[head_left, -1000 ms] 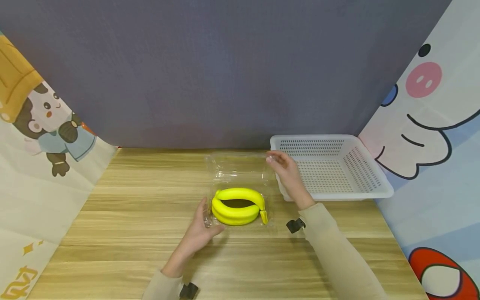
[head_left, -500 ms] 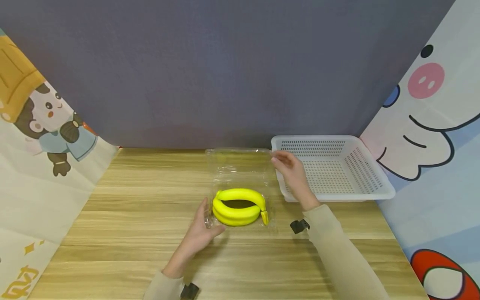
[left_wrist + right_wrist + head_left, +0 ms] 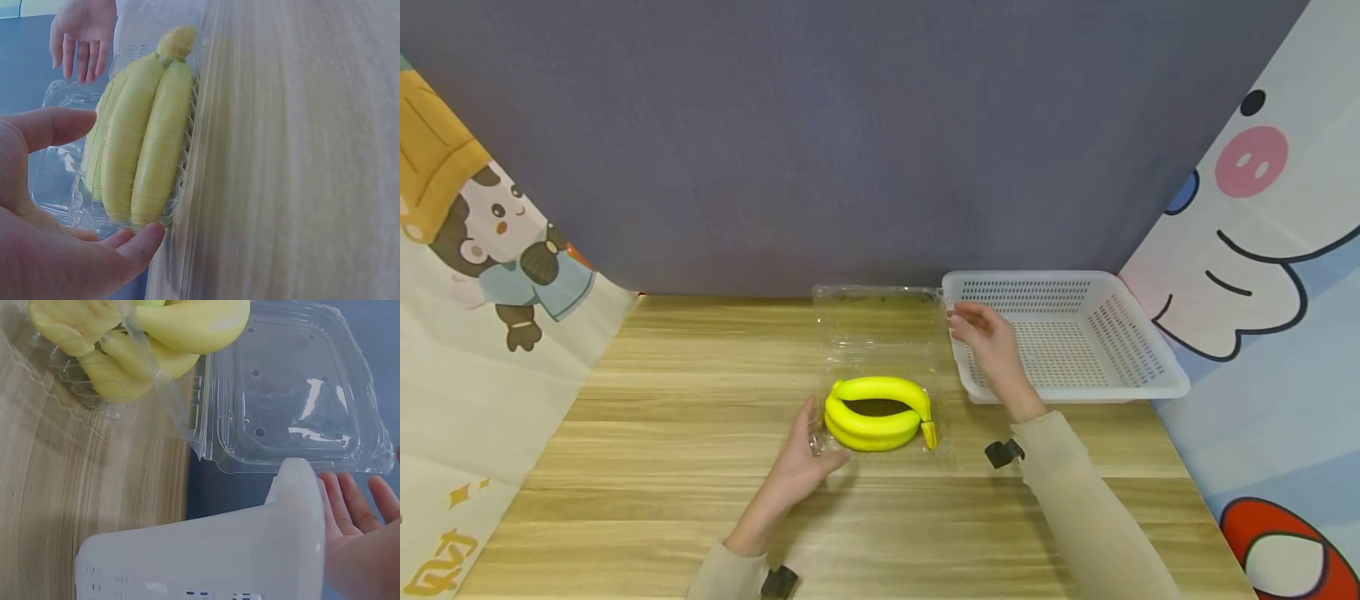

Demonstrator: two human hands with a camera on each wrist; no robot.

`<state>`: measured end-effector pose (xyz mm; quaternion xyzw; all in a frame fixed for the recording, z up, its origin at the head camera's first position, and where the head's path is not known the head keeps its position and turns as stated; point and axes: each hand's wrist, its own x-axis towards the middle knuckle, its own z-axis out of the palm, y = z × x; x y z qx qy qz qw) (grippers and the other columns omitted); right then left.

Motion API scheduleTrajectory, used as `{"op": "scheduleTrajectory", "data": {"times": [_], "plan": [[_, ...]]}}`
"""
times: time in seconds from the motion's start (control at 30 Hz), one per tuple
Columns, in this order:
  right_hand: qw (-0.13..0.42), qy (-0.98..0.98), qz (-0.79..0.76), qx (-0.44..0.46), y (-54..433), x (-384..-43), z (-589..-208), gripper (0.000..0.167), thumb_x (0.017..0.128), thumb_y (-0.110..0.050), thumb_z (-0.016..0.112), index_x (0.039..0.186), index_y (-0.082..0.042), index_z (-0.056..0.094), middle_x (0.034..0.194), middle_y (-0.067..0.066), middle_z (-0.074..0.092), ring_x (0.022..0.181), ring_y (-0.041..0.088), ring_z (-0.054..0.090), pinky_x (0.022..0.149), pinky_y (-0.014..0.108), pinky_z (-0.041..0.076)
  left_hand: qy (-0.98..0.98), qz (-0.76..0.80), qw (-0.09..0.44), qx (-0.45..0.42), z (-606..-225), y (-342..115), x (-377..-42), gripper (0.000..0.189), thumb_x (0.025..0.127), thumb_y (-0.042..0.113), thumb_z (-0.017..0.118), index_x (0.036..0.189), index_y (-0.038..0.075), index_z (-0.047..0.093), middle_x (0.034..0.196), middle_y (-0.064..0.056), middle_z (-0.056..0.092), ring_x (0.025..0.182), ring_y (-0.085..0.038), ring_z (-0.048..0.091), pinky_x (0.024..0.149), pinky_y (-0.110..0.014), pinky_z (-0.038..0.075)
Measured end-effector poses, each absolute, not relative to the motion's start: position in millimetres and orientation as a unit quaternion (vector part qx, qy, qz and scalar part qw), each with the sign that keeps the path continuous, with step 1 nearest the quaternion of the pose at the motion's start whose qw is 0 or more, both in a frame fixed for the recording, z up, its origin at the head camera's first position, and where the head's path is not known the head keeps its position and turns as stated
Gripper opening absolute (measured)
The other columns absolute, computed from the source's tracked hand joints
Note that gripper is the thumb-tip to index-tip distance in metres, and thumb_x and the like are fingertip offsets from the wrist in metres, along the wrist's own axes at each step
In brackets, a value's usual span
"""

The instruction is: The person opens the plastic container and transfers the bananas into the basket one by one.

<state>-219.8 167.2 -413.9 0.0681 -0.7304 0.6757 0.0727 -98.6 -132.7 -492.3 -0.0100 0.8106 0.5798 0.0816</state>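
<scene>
Left hand [image 3: 797, 462]: thumb and fingers gripped around the left end of the clear box [image 3: 883, 367].
Right hand [image 3: 992, 342]: fingers loosely apart beside the opened lid [image 3: 880, 321]; contact unclear.
Handling: steady, light left pressure probably stops the hinge dragging the base.
Box: mid-table, holding yellow bananas [image 3: 880, 429].
White basket [image 3: 1082, 390]: far right, slotted floor showing.

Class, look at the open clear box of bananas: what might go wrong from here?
The open lid might swing back, since the right hand shows no clear grip on it. That hand, close to the basket, might bump its rim. If the left hand jogs the clear box, the bananas could shift.
</scene>
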Motion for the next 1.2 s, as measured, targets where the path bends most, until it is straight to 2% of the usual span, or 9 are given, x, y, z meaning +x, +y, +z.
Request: {"op": "scheduleTrajectory", "data": {"times": [0.13, 0.23, 0.3, 0.47, 0.53, 0.77, 0.83, 1.07, 1.2], "plan": [[0.075, -0.733, 0.673, 0.064, 168.4, -218.3, -412.9, 0.041, 0.099, -0.013, 0.066, 0.133, 0.009, 0.057, 0.128, 0.026, 0.064, 0.101, 0.009, 0.067, 0.090, 0.027, 0.058, 0.811, 0.579, 0.080, -0.010, -491.9, -132.4, -98.5, 0.112, 0.081, 0.019, 0.082, 0.162, 0.005, 0.007, 0.161, -0.027, 0.025, 0.143, -0.048, 0.032, 0.114, -0.067, 0.030], [0.075, -0.737, 0.668, 0.064, 168.6, -217.1, -411.7, 0.043, 0.099, -0.013, 0.066, 0.133, 0.011, 0.056, 0.127, 0.027, 0.064, 0.099, 0.009, 0.067, 0.088, 0.026, 0.058, 0.813, 0.577, 0.079, -0.010, -491.8, -132.4, -98.5, 0.111, 0.081, 0.019, 0.082, 0.162, 0.005, 0.007, 0.161, -0.027, 0.025, 0.143, -0.048, 0.033, 0.114, -0.067, 0.030], [0.074, -0.742, 0.663, 0.063, 168.7, -216.0, -411.0, 0.043, 0.099, -0.014, 0.066, 0.133, 0.011, 0.056, 0.126, 0.027, 0.064, 0.098, 0.013, 0.067, 0.087, 0.026, 0.058, 0.814, 0.575, 0.079, -0.010, -492.0, -132.5, -98.4, 0.112, 0.081, 0.020, 0.082, 0.162, 0.005, 0.007, 0.161, -0.027, 0.025, 0.143, -0.048, 0.032, 0.114, -0.067, 0.030], [0.074, -0.757, 0.646, 0.069, 168.3, -213.1, -409.0, 0.039, 0.099, -0.018, 0.067, 0.127, 0.009, 0.061, 0.118, 0.026, 0.067, 0.100, 0.032, 0.068, 0.085, 0.026, 0.059, 0.812, 0.578, 0.083, -0.010, -493.3, -132.6, -98.6, 0.112, 0.082, 0.021, 0.082, 0.163, 0.006, 0.006, 0.162, -0.027, 0.021, 0.145, -0.048, 0.029, 0.115, -0.067, 0.027], [0.074, -0.762, 0.639, 0.075, 168.0, -212.1, -408.4, 0.037, 0.099, -0.019, 0.068, 0.124, 0.008, 0.063, 0.116, 0.025, 0.068, 0.101, 0.035, 0.068, 0.085, 0.025, 0.058, 0.811, 0.578, 0.085, -0.011, -493.1, -132.4, -98.7, 0.111, 0.083, 0.020, 0.082, 0.163, 0.007, 0.006, 0.163, -0.027, 0.020, 0.146, -0.048, 0.027, 0.115, -0.067, 0.025], [0.079, -0.791, 0.598, 0.103, 165.4, -207.1, -405.4, 0.033, 0.099, -0.020, 0.068, 0.121, 0.004, 0.066, 0.115, 0.021, 0.068, 0.098, 0.015, 0.066, 0.088, 0.021, 0.054, 0.814, 0.575, 0.083, -0.011, -492.5, -132.0, -98.9, 0.110, 0.083, 0.019, 0.081, 0.163, 0.006, 0.006, 0.163, -0.026, 0.020, 0.146, -0.047, 0.027, 0.115, -0.067, 0.025], [0.086, -0.803, 0.579, 0.115, 164.8, -205.5, -404.7, 0.032, 0.100, -0.020, 0.068, 0.121, 0.003, 0.067, 0.115, 0.018, 0.069, 0.099, 0.014, 0.065, 0.089, 0.021, 0.053, 0.813, 0.576, 0.081, -0.011, -492.4, -131.9, -98.6, 0.110, 0.083, 0.019, 0.081, 0.163, 0.006, 0.006, 0.163, -0.026, 0.020, 0.146, -0.047, 0.027, 0.115, -0.067, 0.025], [0.095, -0.828, 0.535, 0.142, 161.2, -199.8, -401.5, 0.029, 0.100, -0.020, 0.067, 0.119, 0.002, 0.068, 0.113, 0.015, 0.070, 0.103, 0.026, 0.065, 0.091, 0.033, 0.054, 0.814, 0.575, 0.082, -0.009, -491.1, -131.2, -98.5, 0.111, 0.083, 0.020, 0.081, 0.163, 0.005, 0.005, 0.164, -0.027, 0.017, 0.147, -0.048, 0.026, 0.115, -0.067, 0.025], [0.102, -0.836, 0.514, 0.161, 158.3, -196.7, -398.9, 0.026, 0.099, -0.018, 0.069, 0.118, 0.000, 0.068, 0.112, 0.013, 0.070, 0.104, 0.027, 0.066, 0.094, 0.040, 0.055, 0.814, 0.575, 0.084, -0.010, -490.6, -131.3, -98.1, 0.110, 0.084, 0.020, 0.080, 0.163, 0.005, 0.005, 0.165, -0.026, 0.016, 0.147, -0.047, 0.025, 0.116, -0.066, 0.024]]}}
